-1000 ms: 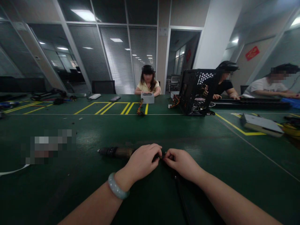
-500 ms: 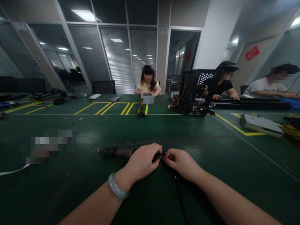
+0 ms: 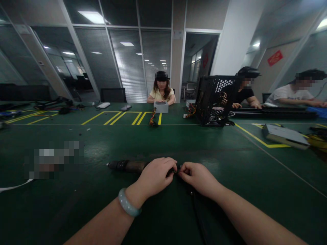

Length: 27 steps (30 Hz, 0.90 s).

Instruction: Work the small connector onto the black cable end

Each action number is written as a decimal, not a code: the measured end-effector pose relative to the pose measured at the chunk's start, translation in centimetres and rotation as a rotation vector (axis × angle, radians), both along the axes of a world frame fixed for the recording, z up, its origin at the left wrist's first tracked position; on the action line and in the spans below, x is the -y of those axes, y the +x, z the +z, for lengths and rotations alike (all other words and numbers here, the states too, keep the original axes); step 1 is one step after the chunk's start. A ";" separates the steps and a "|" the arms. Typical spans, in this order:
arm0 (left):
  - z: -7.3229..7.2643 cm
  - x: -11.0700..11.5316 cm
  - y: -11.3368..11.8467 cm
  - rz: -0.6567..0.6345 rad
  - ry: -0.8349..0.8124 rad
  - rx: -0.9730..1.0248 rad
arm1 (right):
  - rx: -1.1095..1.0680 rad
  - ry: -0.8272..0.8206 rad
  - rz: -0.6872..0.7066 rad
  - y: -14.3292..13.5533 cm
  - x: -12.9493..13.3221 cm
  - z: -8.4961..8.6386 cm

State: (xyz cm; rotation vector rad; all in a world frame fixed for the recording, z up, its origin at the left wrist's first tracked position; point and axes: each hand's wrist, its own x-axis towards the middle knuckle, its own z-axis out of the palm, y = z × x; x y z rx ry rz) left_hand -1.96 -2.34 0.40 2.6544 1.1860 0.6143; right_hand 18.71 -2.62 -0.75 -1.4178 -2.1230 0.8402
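Observation:
An electric screwdriver (image 3: 131, 166), dark and cylindrical, lies on the green table with its narrow metal tip to the left. Its rear end disappears behind my left hand (image 3: 157, 175), whose thumb and fingers are pinched together around a small dark part. Close beside it on the right, my right hand (image 3: 196, 175) also pinches with thumb and forefinger, at nearly the same spot. What sits between the fingertips is mostly covered and too small to name. From beneath my right hand a dark cord (image 3: 196, 207) runs down toward the bottom edge.
Across the green table (image 3: 114, 139) stands a black computer case (image 3: 217, 100). A grey power supply box (image 3: 160, 107) with coloured wires is before a seated person. Farther right lies a flat metal drive (image 3: 284, 136); two more people sit beyond. A blurred-out item (image 3: 53, 160) lies left.
My fingertips have shifted slightly, and the small shiny part between them is more covered now. The screwdriver and everything else stay put.

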 end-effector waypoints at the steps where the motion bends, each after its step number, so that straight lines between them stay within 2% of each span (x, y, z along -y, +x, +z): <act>1: 0.0 0.0 0.0 0.001 0.000 -0.001 | -0.003 0.000 0.000 0.0 0.0 0.0; 19: 0.4 0.2 0.0 0.005 -0.001 0.001 | 0.009 -0.032 -0.009 -0.1 0.3 0.8; 27: 0.4 0.2 0.0 -0.011 -0.008 -0.024 | 0.018 -0.003 -0.006 -0.1 0.3 0.5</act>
